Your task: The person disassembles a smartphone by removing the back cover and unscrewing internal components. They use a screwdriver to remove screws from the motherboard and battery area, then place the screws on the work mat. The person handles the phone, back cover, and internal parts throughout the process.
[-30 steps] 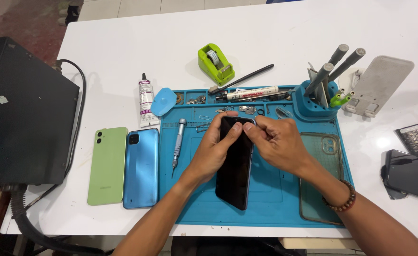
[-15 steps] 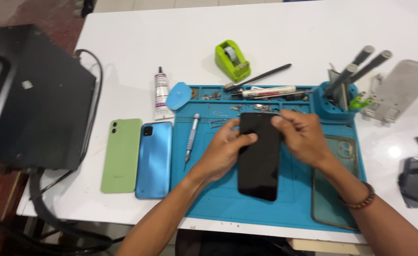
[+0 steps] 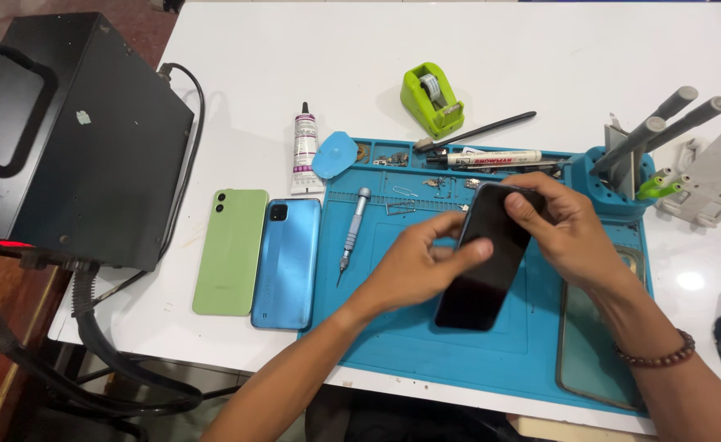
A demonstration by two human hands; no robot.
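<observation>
Near edge: I see both forearms come in over the blue mat (image 3: 393, 344). Left hand (image 3: 414, 266) grips the black phone (image 3: 487, 254) along its left side, thumb on the glass. Right hand (image 3: 569, 229) pinches the top end. Phone is tilted, lower end on the mat. I judge this as handling or inspecting the phone; the next move calls for a steady two-handed hold. Hidden: the phone's underside. Small parts by the marker (image 3: 495, 157) are too small to tell.

Left hand (image 3: 414, 266) curled, palm down, fingers extended rightward and pinching. Right hand (image 3: 569, 229) arched opposite, fingers bent in a grip, beaded wrist. Both forearms angled inward from below.
</observation>
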